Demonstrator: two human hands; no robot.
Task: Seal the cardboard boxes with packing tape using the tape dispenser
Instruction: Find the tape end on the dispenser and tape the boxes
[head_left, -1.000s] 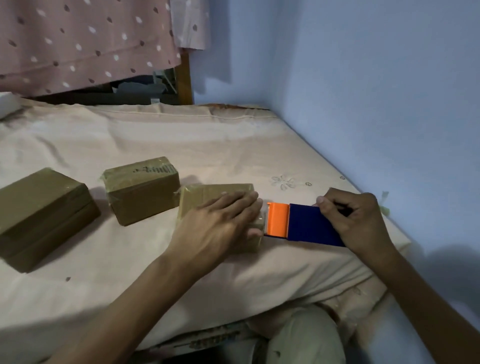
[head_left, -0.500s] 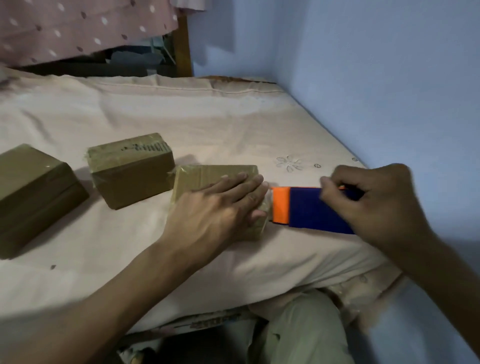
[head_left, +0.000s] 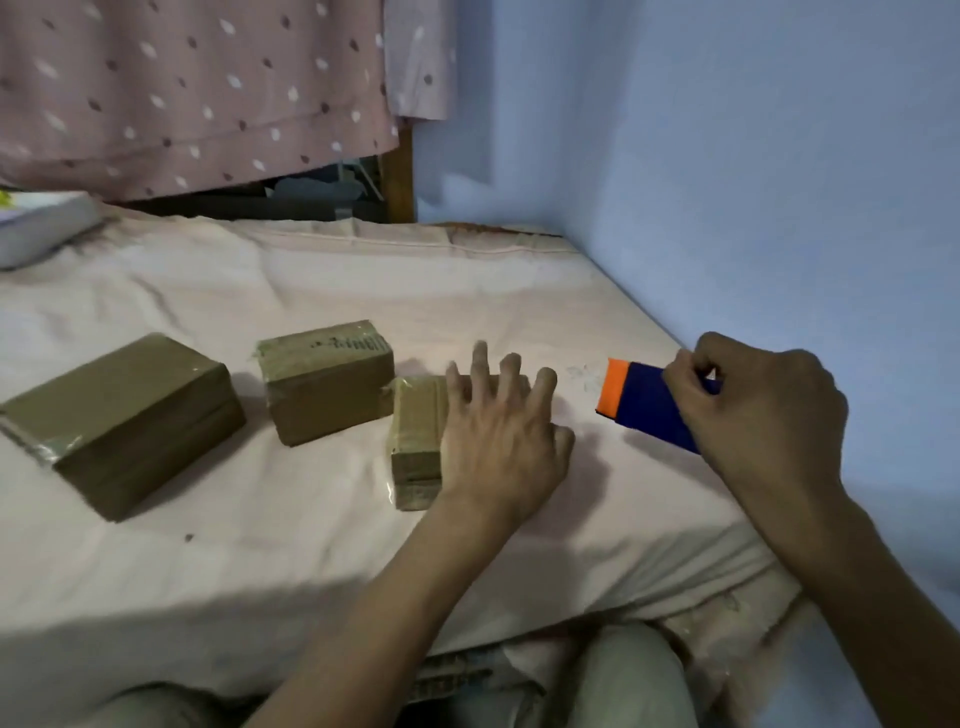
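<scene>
Near the bed's right edge, the tape dispenser (head_left: 644, 402) is gripped by the right hand (head_left: 758, 410), just right of the small box (head_left: 418, 441) covered by the spread-fingered, empty left hand (head_left: 501, 441).

Three boxes sit on the bed (head_left: 311, 545) in front of me. The big box (head_left: 119, 421) lies furthest left, the middle box (head_left: 327, 387) just to its right and a little further back, and the near box (head_left: 415, 441) right of that, touching the middle box's corner. My left hand (head_left: 501, 447) is over the near box's right part, fingers spread. To its right, apart from the box, my right hand (head_left: 758, 415) holds the tape dispenser (head_left: 641, 402) above the bed, beside the wall (head_left: 779, 182). A curtain (head_left: 192, 88) hangs behind the bed.
</scene>
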